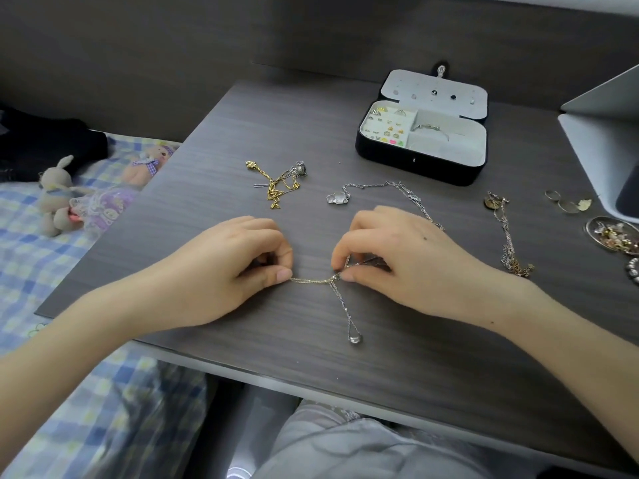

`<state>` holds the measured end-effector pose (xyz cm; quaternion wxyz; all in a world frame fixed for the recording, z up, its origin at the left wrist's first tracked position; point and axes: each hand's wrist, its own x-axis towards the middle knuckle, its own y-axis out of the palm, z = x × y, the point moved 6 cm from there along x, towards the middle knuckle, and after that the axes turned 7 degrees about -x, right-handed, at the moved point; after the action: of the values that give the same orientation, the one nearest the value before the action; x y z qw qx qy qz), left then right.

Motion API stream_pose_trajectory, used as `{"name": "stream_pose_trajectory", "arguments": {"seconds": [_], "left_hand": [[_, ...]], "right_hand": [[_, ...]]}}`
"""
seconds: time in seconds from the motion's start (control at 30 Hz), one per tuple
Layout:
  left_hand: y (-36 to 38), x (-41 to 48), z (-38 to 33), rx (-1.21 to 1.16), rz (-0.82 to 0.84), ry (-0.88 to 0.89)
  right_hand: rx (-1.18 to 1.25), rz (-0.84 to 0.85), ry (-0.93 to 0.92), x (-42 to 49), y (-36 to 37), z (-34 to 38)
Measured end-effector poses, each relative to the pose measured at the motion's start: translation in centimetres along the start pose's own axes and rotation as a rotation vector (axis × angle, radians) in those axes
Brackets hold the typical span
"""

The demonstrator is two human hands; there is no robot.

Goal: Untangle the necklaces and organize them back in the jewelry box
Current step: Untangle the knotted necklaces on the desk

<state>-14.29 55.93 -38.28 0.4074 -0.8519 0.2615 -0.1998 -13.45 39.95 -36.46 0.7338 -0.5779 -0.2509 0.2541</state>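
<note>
My left hand [235, 267] pinches one end of a thin tangled chain [311, 280] on the dark wooden table [214, 133]. My right hand [394, 257] pinches the same chain at a knot; a silver strand with a drop pendant [355, 338] hangs toward me from it. A gold and silver tangle [276, 183] lies beyond my left hand. A silver necklace with a bear-shaped pendant [337, 197] lies beyond my right hand. Another tangled chain [508, 233] lies to the right. The black jewelry box [420, 167] stands open at the back, holding rings, earrings and a bangle.
A small dish of jewelry [612, 235], loose rings [567, 203] and a bead bracelet [634, 269] sit at the right edge. A laptop [608, 133] stands at the far right. Plush toys [58, 195] lie on a checked bedsheet left of the table.
</note>
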Motion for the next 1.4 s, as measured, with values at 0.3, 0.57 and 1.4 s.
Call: {"name": "stream_pose_trajectory", "arguments": {"seconds": [0.3,0.57,1.4], "left_hand": [[-0.5,1.0,0.3,0.074,0.006,0.009],[-0.6,3.4,0.4,0.106,-0.084,-0.043],[1.6,6.3,-0.5,-0.379,0.022,-0.105]], "right_hand": [[-0.039,0.043,0.036,0.9,0.4,-0.4],[0.018,-0.030,0.079,1.2,0.3,-1.9],[0.532,-0.013,0.136,0.7,-0.2,-2.6]]}}
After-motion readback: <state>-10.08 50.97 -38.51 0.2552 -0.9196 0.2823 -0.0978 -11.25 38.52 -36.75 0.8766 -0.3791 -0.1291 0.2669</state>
